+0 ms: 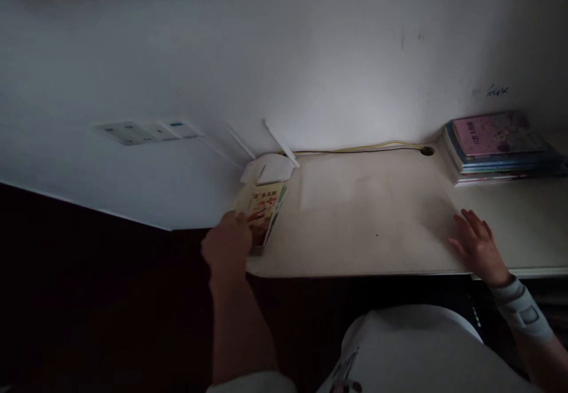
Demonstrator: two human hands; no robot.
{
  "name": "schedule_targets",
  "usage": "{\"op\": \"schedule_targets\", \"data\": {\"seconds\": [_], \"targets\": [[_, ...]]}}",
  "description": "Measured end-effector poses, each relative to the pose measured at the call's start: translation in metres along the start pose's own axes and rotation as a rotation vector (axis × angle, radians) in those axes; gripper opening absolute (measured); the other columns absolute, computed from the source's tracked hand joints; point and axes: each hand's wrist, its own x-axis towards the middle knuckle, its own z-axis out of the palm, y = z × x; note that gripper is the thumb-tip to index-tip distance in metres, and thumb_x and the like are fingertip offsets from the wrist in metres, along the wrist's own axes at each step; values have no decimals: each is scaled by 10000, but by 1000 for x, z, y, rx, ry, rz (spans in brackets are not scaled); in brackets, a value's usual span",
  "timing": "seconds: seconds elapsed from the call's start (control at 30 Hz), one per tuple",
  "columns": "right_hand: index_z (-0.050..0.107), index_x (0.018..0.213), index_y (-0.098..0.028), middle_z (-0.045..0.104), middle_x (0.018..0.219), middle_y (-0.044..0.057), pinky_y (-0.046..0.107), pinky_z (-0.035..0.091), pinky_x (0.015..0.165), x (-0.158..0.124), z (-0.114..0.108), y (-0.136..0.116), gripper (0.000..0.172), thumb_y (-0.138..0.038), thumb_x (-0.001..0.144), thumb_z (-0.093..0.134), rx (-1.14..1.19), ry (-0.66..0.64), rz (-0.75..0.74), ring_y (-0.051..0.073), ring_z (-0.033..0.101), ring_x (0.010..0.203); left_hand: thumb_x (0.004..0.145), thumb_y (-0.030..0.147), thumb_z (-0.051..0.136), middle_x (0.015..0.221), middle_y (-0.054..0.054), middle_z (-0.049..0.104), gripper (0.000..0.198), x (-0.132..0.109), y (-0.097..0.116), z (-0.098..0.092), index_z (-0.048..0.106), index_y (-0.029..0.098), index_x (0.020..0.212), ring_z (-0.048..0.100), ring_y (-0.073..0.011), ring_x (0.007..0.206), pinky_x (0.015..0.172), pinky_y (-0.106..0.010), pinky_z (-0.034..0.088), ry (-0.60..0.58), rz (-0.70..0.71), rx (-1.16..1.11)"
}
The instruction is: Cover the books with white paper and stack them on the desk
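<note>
At the left end of the pale desk, a small pile of booklets lies near the corner, an illustrated cover uppermost and the edges uneven. The left hand is at their left edge, fingers curled inward; blur and the hand's own back hide the fingertips, so I cannot tell how firmly, or whether, it grips them. The right hand is well apart on the right, palm down over the near part of the desk, fingers loosely spread and holding nothing; a grey wristband circles its wrist.

Just beyond the booklets sits a white router, crowding their far side — its antennas slant up against the wall. A yellow cable and a dark one run right along the wall's foot to a round hole. At far right — beyond the right hand — rests a taller book stack, pink cover on top. Wall sockets are at left.
</note>
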Motion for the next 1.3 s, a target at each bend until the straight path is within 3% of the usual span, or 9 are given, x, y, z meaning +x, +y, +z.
{"op": "schedule_targets", "data": {"seconds": [0.07, 0.2, 0.4, 0.57, 0.7, 0.77, 0.93, 1.17, 1.3], "targets": [[377, 1412, -205, 471, 1386, 171, 528, 335, 1060, 4, -10, -13, 534, -389, 916, 453, 115, 14, -4, 307, 375, 1340, 874, 349, 342, 808, -94, 705, 349, -10, 11, -24, 626, 186, 995, 653, -265, 789, 755, -456, 516, 69, -63, 8], [368, 1409, -268, 477, 1395, 125, 447, 393, 1059, 22, -25, -56, 506, -376, 923, 461, 546, -117, -38, 243, 450, 1293, 918, 424, 297, 908, -89, 703, 440, -52, 57, -52, 611, 160, 1079, 645, -237, 828, 787, -390, 511, 201, 136, -226], [146, 1483, -307, 309, 1512, 150, 463, 466, 977, 80, -23, -115, 695, -578, 900, 409, 1198, -401, -9, 247, 457, 1295, 950, 331, 300, 865, -75, 728, 414, -122, 153, -47, 585, 156, 1194, 675, -179, 691, 638, -273, 517, 40, 548, -465], [531, 1230, -219, 655, 1152, 103, 434, 533, 886, 109, -22, -122, 556, -621, 886, 359, 1280, -242, 294, 244, 616, 1084, 930, 215, 351, 1206, -175, 641, 394, -171, 214, -37, 535, 95, 1258, 632, -235, 1085, 852, -317, 535, -65, 900, -554], [619, 1005, -194, 706, 992, 54, 415, 540, 842, 117, -26, -89, 356, -486, 811, 553, 1149, -32, 437, 227, 659, 927, 936, 372, 409, 1312, -180, 567, 432, -170, 209, -13, 543, 94, 1238, 519, -241, 1244, 993, -378, 483, -161, 1102, -712], [614, 1006, -199, 704, 1015, 38, 411, 536, 836, 125, -32, -65, 342, -416, 742, 633, 1130, 2, 434, 220, 654, 917, 957, 371, 361, 1307, -139, 581, 410, -157, 195, 6, 551, 140, 1238, 501, -209, 1262, 1037, -388, 447, -208, 1055, -750], [614, 862, -194, 711, 841, 6, 363, 548, 694, 155, -42, -27, 255, -327, 656, 684, 1054, -243, 399, 196, 646, 754, 958, 382, 341, 1463, -163, 403, 501, -135, 172, 51, 434, 120, 1374, 282, -298, 1398, 1104, -511, 312, -400, 849, -379], [548, 798, -199, 658, 717, -8, 285, 502, 560, 177, -25, -33, 128, -265, 691, 572, 841, -395, 267, 166, 603, 633, 901, 565, 378, 1532, -117, 286, 664, -146, 173, 63, 312, 210, 1459, 198, -386, 1409, 1095, -633, 185, -496, 918, -193], [560, 937, -166, 678, 868, 42, 343, 530, 685, 178, -22, -42, 225, -267, 739, 521, 724, -388, 127, 201, 628, 767, 882, 597, 385, 1534, -121, 282, 695, -146, 173, 62, 281, 243, 1471, 202, -407, 1402, 1083, -645, 186, -493, 923, -187]]}}
